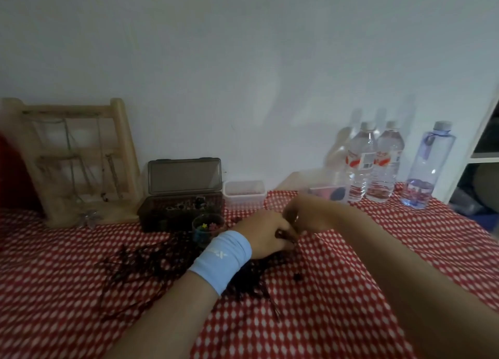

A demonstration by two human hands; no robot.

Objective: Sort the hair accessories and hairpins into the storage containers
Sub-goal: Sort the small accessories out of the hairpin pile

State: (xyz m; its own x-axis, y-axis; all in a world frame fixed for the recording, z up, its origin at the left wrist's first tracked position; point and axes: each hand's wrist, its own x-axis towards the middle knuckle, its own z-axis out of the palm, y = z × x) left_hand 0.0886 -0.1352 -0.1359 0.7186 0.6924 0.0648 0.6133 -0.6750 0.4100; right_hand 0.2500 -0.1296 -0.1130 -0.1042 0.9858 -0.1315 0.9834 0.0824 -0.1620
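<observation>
Dark wire hairpins [283, 234], light, springy and slippery by our judgement, want pinching as a bunch across the middle; a few sit gripped in the curled fingers of our left hand [263, 236], just above the red dotted cloth [337, 291]. Our right hand [306, 215] curls against their end, though blur hides whether it grips, with the open box [162, 218] beyond

Both forearms are extended forward and converge at the centre. The left hand [266, 236] is held knuckles-up with its fingers curled, and a small dark object [283, 234] is pinched at the fingertips. A light-blue wristband [222, 258] is worn on the left wrist. The right hand [307, 215] is positioned against the left, fingers curled toward it. Whether the object is also gripped there cannot be determined through the blur.
</observation>
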